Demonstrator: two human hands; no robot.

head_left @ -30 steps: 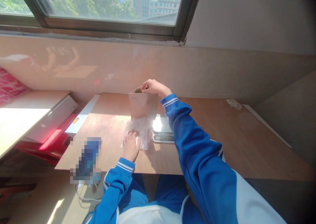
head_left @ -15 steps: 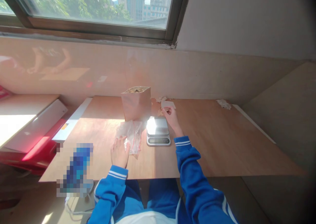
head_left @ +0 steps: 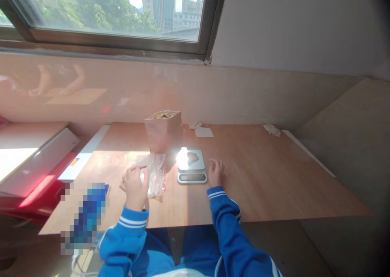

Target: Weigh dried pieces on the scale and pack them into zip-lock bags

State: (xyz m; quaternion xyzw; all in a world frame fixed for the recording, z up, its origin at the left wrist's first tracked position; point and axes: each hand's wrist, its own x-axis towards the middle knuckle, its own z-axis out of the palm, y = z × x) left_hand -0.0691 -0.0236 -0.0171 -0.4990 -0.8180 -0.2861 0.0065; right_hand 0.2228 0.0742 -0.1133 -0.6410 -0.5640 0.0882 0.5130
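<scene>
Centre-left, your left hand [head_left: 135, 187], fingers loosely spread, overlaps clear bags [head_left: 156, 173]; your right hand [head_left: 216, 172], finger closure unclear, flanks the scale [head_left: 191, 181] bearing a brown piece [head_left: 192, 158].

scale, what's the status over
Left hand at clear plastic bags. Right hand beside scale, nothing visibly held. Brown piece on scale's plate. Glare across plate's left side.

A desk [head_left: 274, 183] and scale [head_left: 192, 173] suggest a workroom (sunlit)

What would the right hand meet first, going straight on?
Probably the right edge of the white paper, though the right hand could just clear it and meet the wall; depth is unclear.
</scene>
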